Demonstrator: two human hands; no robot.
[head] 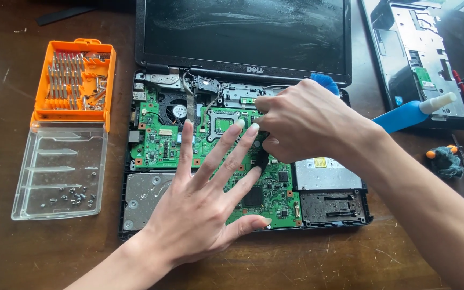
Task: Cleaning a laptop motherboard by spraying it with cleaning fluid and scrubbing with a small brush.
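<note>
1. Two hands work over the opened laptop (135, 177), whose green circuit board (162, 142) lies bare in the black base.
2. We keep our left hand (202, 207) flat with the fingers (218, 153) spread wide, gripping nothing; they seem to press the board steady so it does not shift.
3. Our right hand (307, 123) is curled narrow, fingertips pinched around a small dark piece (261, 158); we cannot tell just what it is, but it sits on the board directly beyond the left fingertips.
4. A blue brush (326, 80) peeks out behind the right knuckles, so the fist may be holding its handle.
5. Beyond both sets of fingers the dusty screen (243, 32) stands up, closing off room that way.
6. Left of the spread fingers, well apart, sit the orange bit case (100, 88) and its clear lid (30, 177) with loose screws, kept within reach yet clear of the base.
7. Right of the pinching fingers, past the wrist, lie a blue bottle (404, 115) and a removed cover panel (420, 53).
8. The open room lies on the bare wooden table (307, 258), nearer us than the palm; the base's front edge runs under the left thumb.
</note>
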